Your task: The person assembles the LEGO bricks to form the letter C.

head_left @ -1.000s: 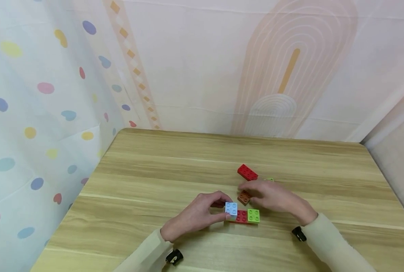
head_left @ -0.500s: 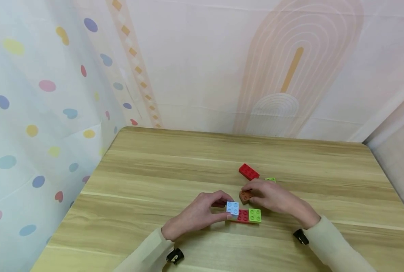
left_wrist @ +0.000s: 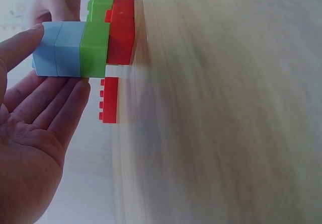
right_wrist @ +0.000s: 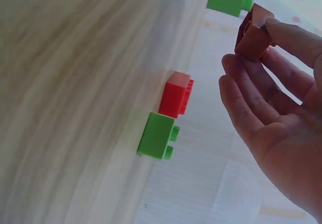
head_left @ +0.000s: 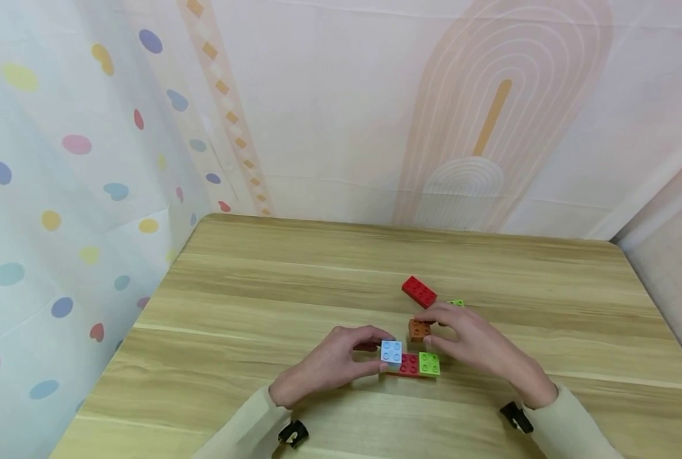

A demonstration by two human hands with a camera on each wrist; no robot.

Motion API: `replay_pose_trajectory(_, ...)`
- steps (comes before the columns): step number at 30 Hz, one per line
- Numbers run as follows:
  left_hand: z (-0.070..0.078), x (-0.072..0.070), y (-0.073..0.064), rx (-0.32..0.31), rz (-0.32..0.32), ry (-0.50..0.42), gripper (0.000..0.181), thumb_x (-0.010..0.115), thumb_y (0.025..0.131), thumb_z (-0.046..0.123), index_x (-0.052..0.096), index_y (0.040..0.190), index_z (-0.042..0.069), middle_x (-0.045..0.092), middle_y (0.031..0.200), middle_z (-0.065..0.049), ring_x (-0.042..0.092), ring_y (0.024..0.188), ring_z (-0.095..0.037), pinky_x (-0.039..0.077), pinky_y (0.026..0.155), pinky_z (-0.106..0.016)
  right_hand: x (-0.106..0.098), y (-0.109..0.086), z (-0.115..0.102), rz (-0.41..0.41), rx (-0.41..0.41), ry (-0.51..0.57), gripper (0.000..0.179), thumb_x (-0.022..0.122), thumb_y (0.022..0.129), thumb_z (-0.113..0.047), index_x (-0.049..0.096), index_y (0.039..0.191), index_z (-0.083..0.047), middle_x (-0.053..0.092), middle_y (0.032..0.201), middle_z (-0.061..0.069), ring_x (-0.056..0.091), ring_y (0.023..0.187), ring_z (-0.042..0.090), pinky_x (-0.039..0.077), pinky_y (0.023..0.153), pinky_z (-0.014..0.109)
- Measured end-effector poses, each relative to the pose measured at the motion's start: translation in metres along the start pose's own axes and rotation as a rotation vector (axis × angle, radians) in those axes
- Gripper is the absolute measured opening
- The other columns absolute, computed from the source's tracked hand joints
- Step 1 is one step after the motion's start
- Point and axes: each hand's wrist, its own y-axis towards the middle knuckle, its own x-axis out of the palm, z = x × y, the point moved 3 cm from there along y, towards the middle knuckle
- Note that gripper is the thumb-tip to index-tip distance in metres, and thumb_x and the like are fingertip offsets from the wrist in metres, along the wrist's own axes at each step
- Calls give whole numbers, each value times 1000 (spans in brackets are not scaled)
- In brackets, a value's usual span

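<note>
My left hand (head_left: 338, 358) pinches two stacked light blue bricks (left_wrist: 68, 49) between thumb and fingers. They sit on a green brick (left_wrist: 94, 50), which stands at the left end of a long red brick (head_left: 409, 365) on the table. A second green brick (head_left: 429, 364) is fixed to that red brick's right end. My right hand (head_left: 470, 335) pinches a small brown brick (right_wrist: 255, 39) between thumb and fingertips. In the right wrist view the brown brick is lifted off the table and tilted, its hollow underside partly showing. It is just behind the red brick's green end.
A loose red brick (head_left: 419, 291) lies farther back on the wooden table (head_left: 261, 280). Beside it is a loose green brick (right_wrist: 156, 136), partly hidden by my right hand in the head view. A patterned cloth (head_left: 329, 115) hangs behind the table.
My right hand has picked up the brown brick from the table and brought it slightly right, tilting it on the way. My left hand has stayed on the light blue bricks.
</note>
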Motion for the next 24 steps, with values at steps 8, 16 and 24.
replay_pose_trajectory(8,-2,0,-2,-5,3,-11,40,77,96,22,67,134,13,71,128,-1,66,114,-11,53,99,-28,-3,-7,-10,66,-12,31,34,72,100,-23,69,133,-15,68,125,-2,66,113,22,56,94,49)
replay_pose_trajectory(16,-4,-1,-2,4,28,-46,39,77,96,18,65,133,12,70,129,-2,67,116,-14,54,100,-34,-3,-10,-19,158,-80,51,34,75,97,-17,70,131,-14,68,123,-4,66,107,16,59,89,40)
replay_pose_trajectory(24,-4,-2,-1,6,37,-85,35,76,96,15,65,129,10,69,128,-3,67,116,-16,53,100,-27,-1,-10,-24,225,-145,53,35,78,93,-9,71,127,-10,68,118,-3,66,102,13,60,85,37)
